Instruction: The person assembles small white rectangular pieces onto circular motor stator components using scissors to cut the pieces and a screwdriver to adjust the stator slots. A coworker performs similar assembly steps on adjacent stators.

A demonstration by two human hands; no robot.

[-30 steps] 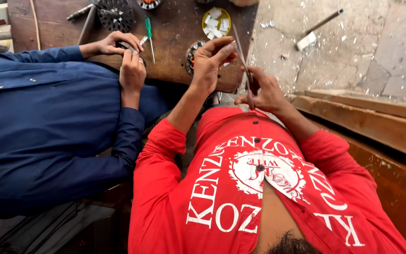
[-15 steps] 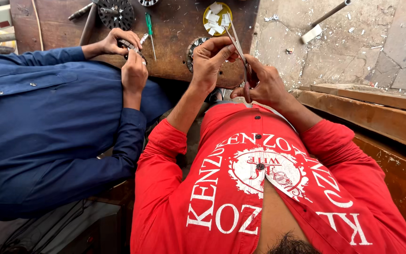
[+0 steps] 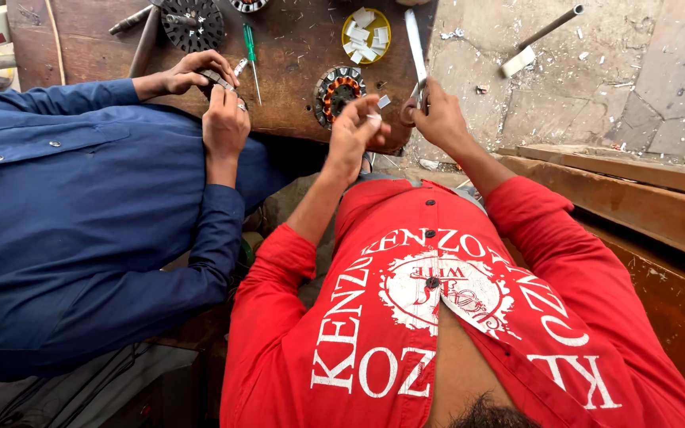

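Head view: left hand (image 3: 352, 135) pinches a small white slip (image 3: 373, 116) between fingertips, just off the near edge of the wooden table (image 3: 295, 87). Right hand (image 3: 438, 119) is closed round the scissors (image 3: 415, 47), blades pointing out over the table. A wound motor core (image 3: 337, 91) sits right at that edge, yellow dish (image 3: 348, 36) behind. A co-worker's hands (image 3: 212, 95) crowd the left side; the floor (image 3: 596, 87) to the right lies open.

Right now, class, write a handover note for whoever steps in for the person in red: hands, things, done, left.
Left hand: fingers pinch a small white slip.
Right hand: grips scissors, blades pointing away.
Wound stator lies on the bench, near a yellow dish.
Done: cut white pieces sit in the dish.
Left: the slip in hand is not yet placed.
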